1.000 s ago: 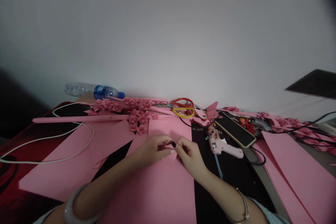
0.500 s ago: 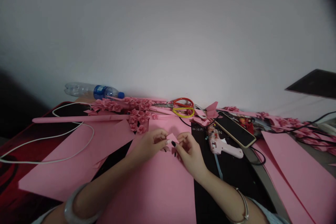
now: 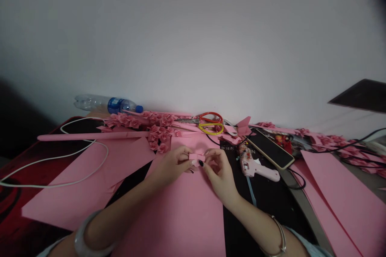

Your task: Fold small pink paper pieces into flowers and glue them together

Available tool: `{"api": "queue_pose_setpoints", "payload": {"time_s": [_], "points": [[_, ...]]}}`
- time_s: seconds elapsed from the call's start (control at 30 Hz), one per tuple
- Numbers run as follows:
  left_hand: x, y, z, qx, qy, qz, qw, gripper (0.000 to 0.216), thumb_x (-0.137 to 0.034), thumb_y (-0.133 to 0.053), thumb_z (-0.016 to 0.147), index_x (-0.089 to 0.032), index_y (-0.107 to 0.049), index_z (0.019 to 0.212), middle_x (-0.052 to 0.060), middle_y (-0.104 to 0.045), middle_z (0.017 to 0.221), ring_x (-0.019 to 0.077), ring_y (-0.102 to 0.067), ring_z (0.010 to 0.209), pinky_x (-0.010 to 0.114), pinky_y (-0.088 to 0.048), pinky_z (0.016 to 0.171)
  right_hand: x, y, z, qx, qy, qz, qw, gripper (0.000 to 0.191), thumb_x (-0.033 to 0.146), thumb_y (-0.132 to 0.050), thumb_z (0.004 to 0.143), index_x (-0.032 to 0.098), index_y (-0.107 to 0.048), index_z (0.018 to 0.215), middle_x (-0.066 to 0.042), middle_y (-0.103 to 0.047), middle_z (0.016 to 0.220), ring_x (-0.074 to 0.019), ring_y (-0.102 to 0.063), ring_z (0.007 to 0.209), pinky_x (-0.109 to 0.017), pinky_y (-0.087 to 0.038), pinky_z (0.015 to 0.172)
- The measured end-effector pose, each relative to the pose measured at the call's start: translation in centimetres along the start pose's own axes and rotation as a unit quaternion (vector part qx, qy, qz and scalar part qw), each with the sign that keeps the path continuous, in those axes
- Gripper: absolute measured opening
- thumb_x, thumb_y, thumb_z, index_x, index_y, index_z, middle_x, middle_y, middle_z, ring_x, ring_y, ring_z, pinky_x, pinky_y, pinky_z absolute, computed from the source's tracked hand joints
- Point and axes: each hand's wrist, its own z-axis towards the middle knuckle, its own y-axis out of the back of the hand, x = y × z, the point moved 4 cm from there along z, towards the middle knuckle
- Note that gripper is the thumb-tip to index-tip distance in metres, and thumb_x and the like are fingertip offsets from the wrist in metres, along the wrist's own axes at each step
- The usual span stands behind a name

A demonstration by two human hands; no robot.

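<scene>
Pinching a small pink paper piece (image 3: 196, 156) with left hand (image 3: 175, 164) and right hand (image 3: 222, 174), apparently mid-fold; probably calls next for careful alignment and firm creasing.

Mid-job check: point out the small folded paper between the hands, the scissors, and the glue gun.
Small folded paper (image 3: 196, 156): head view, on its upper part.
Scissors (image 3: 196, 121): head view, on the metal near the handles.
Glue gun (image 3: 255, 168): head view, where body meets handle.
</scene>
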Motion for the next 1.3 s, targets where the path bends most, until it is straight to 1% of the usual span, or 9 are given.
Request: {"api": "queue_pose_setpoints", "payload": {"time_s": [0.17,0.33,0.43,0.5,0.6,0.8,0.9,1.1,1.3], "points": [[-0.12,-0.35,-0.22,0.024,0.012,-0.013,1.000,0.024,-0.030,-0.073,0.074,-0.020,-0.052,0.082,0.001,-0.072,0.075,0.0208,-0.073,0.083,0.033,-0.056,0.079,0.53,-0.01,0.15,0.025,0.034,-0.052,0.998,0.008,0.014,-0.059,0.084,0.022,-0.060,0.084,-0.003,-0.061,0.089,-0.0169,-0.059,0.080,-0.025,-0.047,0.063],[-0.52,-0.51,-0.41,0.022,0.016,-0.003,1.000,0.021,-0.026,-0.070,0.073,-0.020,-0.054,0.087,-0.001,-0.070,0.072,0.0202,-0.074,0.078,0.030,-0.056,0.074,0.83,0.12,0.29,0.028,0.062,-0.080,0.995,0.013,0.013,-0.057,0.086,0.022,-0.066,0.086,-0.005,-0.067,0.094,-0.0179,-0.063,0.084,-0.025,-0.049,0.066],[-0.64,-0.58,-0.47,0.021,0.016,0.014,1.000,0.022,-0.023,-0.068,0.073,-0.019,-0.059,0.093,-0.001,-0.071,0.075,0.0212,-0.074,0.082,0.031,-0.056,0.076,0.78,0.24,0.20,0.023,0.069,-0.083,0.994,0.018,0.012,-0.058,0.086,0.023,-0.069,0.093,-0.006,-0.069,0.097,-0.0177,-0.065,0.084,-0.026,-0.051,0.066],[-0.59,-0.65,-0.44,0.031,0.011,0.020,0.999,0.018,-0.024,-0.068,0.075,-0.019,-0.062,0.092,0.000,-0.071,0.076,0.0218,-0.074,0.084,0.031,-0.056,0.077,0.77,0.29,0.14,0.024,0.076,-0.082,0.993,0.023,0.010,-0.057,0.086,0.024,-0.071,0.098,-0.006,-0.070,0.101,-0.0180,-0.066,0.087,-0.026,-0.052,0.070],[-0.41,-0.71,-0.38,0.051,0.002,0.029,0.998,0.014,-0.029,-0.067,0.078,-0.018,-0.064,0.086,0.002,-0.071,0.077,0.0221,-0.073,0.085,0.031,-0.057,0.078,0.80,0.29,0.15,0.032,0.084,-0.072,0.993,0.029,0.008,-0.056,0.086,0.026,-0.074,0.100,-0.006,-0.072,0.104,-0.0189,-0.068,0.095,-0.028,-0.054,0.078],[-0.42,-0.51,-0.58,0.056,-0.005,0.028,0.998,0.028,-0.045,-0.064,0.084,-0.017,-0.067,0.086,0.004,-0.071,0.085,0.0241,-0.074,0.087,0.033,-0.059,0.081,0.80,0.18,0.36,0.045,0.070,-0.038,0.996,0.030,0.007,-0.057,0.085,0.026,-0.078,0.094,-0.007,-0.075,0.105,-0.0202,-0.070,0.099,-0.034,-0.056,0.090],[-0.57,-0.38,-0.69,0.044,0.002,0.029,0.999,0.028,-0.045,-0.065,0.083,-0.017,-0.068,0.087,0.004,-0.071,0.085,0.0245,-0.075,0.085,0.033,-0.059,0.080,0.74,0.15,0.38,0.043,0.065,-0.033,0.996,0.031,0.007,-0.056,0.085,0.026,-0.079,0.095,-0.007,-0.076,0.107,-0.0211,-0.071,0.101,-0.036,-0.056,0.091],[-0.64,-0.28,-0.66,0.036,0.003,0.033,0.999,0.028,-0.044,-0.065,0.082,-0.017,-0.066,0.082,0.003,-0.069,0.078,0.0245,-0.075,0.080,0.033,-0.059,0.075,0.63,0.26,0.27,0.038,0.088,-0.053,0.994,0.033,0.008,-0.056,0.086,0.028,-0.079,0.101,-0.007,-0.077,0.109,-0.0224,-0.071,0.103,-0.040,-0.057,0.090],[-0.59,-0.24,-0.64,0.033,0.016,0.027,0.999,0.026,-0.044,-0.063,0.082,-0.018,-0.064,0.080,0.001,-0.068,0.077,0.0245,-0.076,0.080,0.032,-0.059,0.075,0.75,0.31,0.20,0.044,0.130,-0.095,0.986,0.034,0.006,-0.056,0.087,0.027,-0.078,0.102,-0.007,-0.077,0.109,-0.0218,-0.071,0.101,-0.038,-0.057,0.088]]}}
